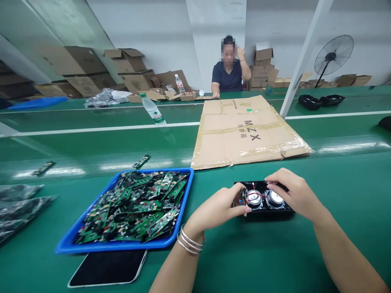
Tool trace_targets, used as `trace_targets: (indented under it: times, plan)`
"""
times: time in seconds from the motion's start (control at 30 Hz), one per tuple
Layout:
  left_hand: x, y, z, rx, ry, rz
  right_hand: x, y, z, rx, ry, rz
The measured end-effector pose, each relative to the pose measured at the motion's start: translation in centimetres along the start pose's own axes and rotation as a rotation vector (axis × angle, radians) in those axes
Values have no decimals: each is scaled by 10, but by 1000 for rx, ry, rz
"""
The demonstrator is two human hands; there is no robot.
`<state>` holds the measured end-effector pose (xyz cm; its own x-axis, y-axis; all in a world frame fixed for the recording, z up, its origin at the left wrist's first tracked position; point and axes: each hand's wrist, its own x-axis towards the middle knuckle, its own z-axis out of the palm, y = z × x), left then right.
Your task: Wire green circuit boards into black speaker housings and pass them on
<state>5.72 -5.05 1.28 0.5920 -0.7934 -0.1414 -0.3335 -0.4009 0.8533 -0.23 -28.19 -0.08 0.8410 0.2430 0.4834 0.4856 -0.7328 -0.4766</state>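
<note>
The green surface (275,252) runs wide in front of me, with a flattened cardboard sheet (244,132) lying far of my hands and a blue tray (70,240) heaped with green circuit boards (137,207) at my near left. A dark phone (106,268) lies flat just near of the tray.

The black speaker housing (265,211) sits on the surface near me, right of the tray, open side up, with two round speaker drivers (264,198) side by side in it and thin red wires (255,191) across them. It looks like a stiff plastic shell, light apart from the drivers' magnets; I judge the cones and wires fragile, so the outer walls and ends are the places to hold.

My left hand (215,209) pinches its left end, fingers (241,209) closed against the edge by the left driver. My right hand (293,191) curls over the far right side, fingers bent down onto the rim.
</note>
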Motion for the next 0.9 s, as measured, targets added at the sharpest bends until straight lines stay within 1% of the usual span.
trace_targets:
  times: [0.07, 0.13, 0.17, 0.2, 0.23, 0.27, 0.33, 0.4, 0.47, 0.53, 0.57, 0.63, 0.7, 0.8, 0.9]
  plan:
    - [5, -2, 3, -170, -121, -23, -11, 10, 1, -44, -81, 114]
    - [12, -4, 10, -392, -249, -69, -20, 18, 11, -34, -169, 206]
    - [16, -4, 15, -484, -294, -94, -24, 20, 18, -9, -184, 245]
    - [20, -4, 21, -556, -313, -115, -26, 21, 26, 25, -185, 278]
    - [24, -3, 27, -609, -302, -129, -27, 21, 34, 66, -176, 304]
    - [27, -3, 33, -648, -261, -140, -27, 20, 42, 110, -155, 322]
    - [30, -2, 41, -696, -127, -150, -27, 18, 54, 186, -86, 344]
    - [31, -3, 45, -700, -6, -135, -28, 18, 60, 221, 2, 373]
    - [32, -6, 48, -628, 84, -114, -31, 19, 62, 229, 109, 419]
    - [32, -10, 50, -481, 175, -107, -35, 21, 61, 248, 189, 452]
    - [33, -12, 52, -391, 219, -113, -36, 22, 61, 253, 206, 453]
    - [34, -15, 57, -219, 292, -126, -39, 22, 61, 234, 176, 421]
    - [36, -16, 61, -101, 327, -128, -41, 20, 64, 175, 104, 357]
    - [36, -18, 64, -75, 332, -116, -42, 19, 70, 84, 39, 265]
    - [37, -19, 64, -99, 318, -123, -43, 20, 73, 19, 21, 208]
